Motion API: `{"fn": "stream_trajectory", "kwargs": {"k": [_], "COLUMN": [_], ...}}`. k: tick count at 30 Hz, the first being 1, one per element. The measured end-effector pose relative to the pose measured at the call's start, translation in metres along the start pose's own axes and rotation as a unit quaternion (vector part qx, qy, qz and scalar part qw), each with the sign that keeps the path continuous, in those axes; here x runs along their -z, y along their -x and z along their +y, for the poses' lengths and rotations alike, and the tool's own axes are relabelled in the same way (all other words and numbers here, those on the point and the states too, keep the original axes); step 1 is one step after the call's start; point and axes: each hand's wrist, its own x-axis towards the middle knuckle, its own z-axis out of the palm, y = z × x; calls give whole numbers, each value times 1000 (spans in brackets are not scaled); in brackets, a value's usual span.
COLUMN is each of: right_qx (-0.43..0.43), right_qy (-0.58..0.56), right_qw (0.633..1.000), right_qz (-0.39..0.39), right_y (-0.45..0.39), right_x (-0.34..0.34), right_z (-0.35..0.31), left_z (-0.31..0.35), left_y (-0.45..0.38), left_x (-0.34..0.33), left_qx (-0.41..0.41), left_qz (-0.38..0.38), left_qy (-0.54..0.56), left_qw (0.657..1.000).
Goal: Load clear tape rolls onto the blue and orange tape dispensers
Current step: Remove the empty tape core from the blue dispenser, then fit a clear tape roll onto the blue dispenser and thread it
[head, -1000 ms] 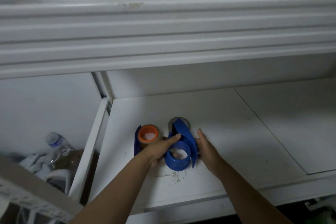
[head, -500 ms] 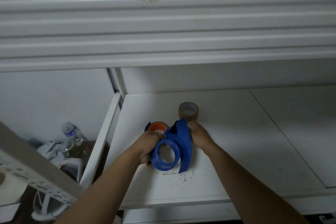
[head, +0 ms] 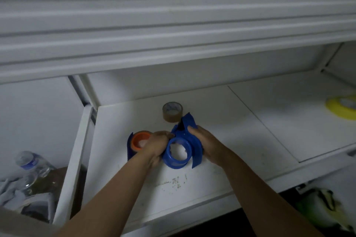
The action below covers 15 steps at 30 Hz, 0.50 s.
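Note:
A blue tape dispenser (head: 182, 150) with a round empty core stands on the white shelf (head: 221, 121), held between both hands. My left hand (head: 156, 145) grips its left side and my right hand (head: 207, 143) wraps round its curved blue guard from the right. Just left of my left hand sits the orange-cored dispenser (head: 139, 140) with a dark blue back plate, partly hidden by that hand. A roll of clear, brownish tape (head: 172, 112) stands on the shelf right behind the blue dispenser.
A yellow tape roll (head: 342, 106) lies at the shelf's far right edge. A white upright post (head: 77, 152) bounds the shelf on the left. Beyond it lie plastic bottles (head: 31, 167) and clutter. A thick white shelf front (head: 173, 25) overhangs above.
My hands have gone on holding the blue dispenser, and my right hand has closed round its guard. The view has shifted right, bringing the yellow roll into sight.

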Motion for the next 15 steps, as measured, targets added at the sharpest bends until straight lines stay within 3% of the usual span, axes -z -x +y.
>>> {"fn": "stream_trajectory", "kwargs": {"k": [7, 15], "right_qx": [19, 6], "right_qy": [-4, 27], "right_qw": [999, 986], "right_qz": [38, 162], "right_y": [44, 101], "right_x": [27, 49], "right_z": [0, 10], "left_z": [6, -4], "left_y": [-2, 7], "left_x": [-26, -75], "left_qx": [-19, -1], "left_qz": [-77, -146], "left_qy": [-46, -63], "left_qw": [996, 987]}}
